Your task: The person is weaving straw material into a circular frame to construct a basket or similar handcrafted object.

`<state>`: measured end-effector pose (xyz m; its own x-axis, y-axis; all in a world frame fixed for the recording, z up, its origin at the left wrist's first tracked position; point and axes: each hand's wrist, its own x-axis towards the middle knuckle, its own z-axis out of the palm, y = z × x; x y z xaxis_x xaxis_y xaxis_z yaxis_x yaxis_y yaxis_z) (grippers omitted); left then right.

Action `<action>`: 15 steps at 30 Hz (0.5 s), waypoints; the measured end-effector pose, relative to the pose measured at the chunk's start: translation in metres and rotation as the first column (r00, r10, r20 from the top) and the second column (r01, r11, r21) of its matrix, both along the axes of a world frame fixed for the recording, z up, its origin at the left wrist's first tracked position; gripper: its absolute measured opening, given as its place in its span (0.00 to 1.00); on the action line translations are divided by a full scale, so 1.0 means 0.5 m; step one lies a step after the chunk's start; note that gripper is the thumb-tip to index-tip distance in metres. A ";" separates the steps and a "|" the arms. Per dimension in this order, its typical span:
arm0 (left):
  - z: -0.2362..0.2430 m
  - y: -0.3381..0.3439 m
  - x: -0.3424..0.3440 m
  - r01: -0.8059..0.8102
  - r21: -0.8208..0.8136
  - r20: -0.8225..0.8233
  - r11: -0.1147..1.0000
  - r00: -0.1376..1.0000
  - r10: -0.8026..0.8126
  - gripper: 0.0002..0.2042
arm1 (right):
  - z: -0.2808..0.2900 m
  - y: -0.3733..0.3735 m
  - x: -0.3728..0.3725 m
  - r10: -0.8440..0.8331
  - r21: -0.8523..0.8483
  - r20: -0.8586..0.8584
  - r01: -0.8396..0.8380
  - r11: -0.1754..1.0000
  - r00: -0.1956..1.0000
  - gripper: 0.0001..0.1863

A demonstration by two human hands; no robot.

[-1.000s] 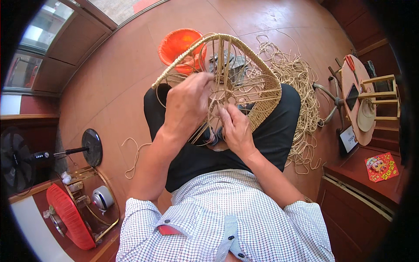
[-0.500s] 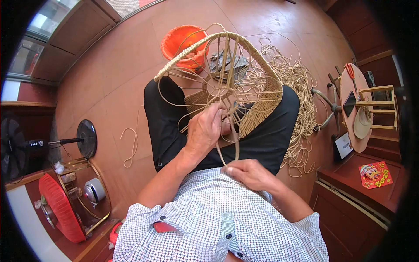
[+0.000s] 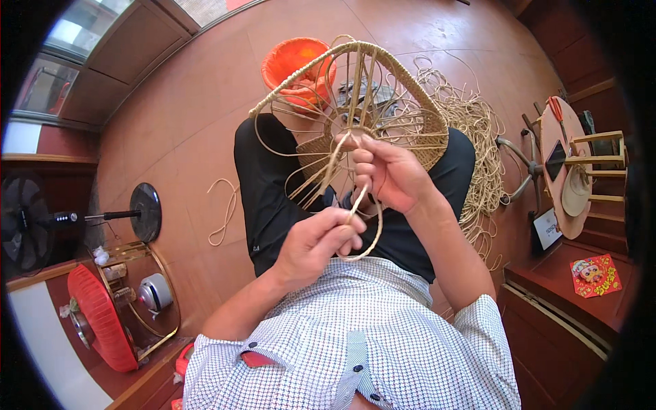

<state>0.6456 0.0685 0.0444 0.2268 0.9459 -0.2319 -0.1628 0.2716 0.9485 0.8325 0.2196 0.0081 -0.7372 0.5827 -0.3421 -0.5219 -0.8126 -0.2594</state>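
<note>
A part-woven piece of straw-coloured cord (image 3: pixel 441 130) on a curved, cord-wrapped frame rests between my knees, with cords strung across it toward a small ring in the middle. My left hand (image 3: pixel 318 244) is low, near my lap, closed on a length of twisted cord (image 3: pixel 360 198). Farther out, my right hand (image 3: pixel 391 171) pinches the cord close to the ring, its fingers curled. From my left hand the cord runs up to the right one, and a slack loop hangs below them. The fingertips of my right hand partly cover the point where the cords meet.
A heap of loose cord (image 3: pixel 478 137) lies on the floor beyond my right knee. An orange bucket (image 3: pixel 298 51) stands past the frame. At the left are a fan base (image 3: pixel 145 212) and a red-covered stool (image 3: pixel 101 318); at the right, a round board (image 3: pixel 553 184) bearing scissors.
My left hand has come down from the ring toward my lap. My right hand has gone up from my lap to the ring. The frame shifted slightly right in view.
</note>
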 end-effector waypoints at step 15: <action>-0.192 -0.805 -0.770 -0.421 -0.447 -0.807 0.789 -0.190 -0.559 0.08 | -0.042 -0.006 0.031 -0.031 0.197 0.317 -0.034 0.980 0.948 0.15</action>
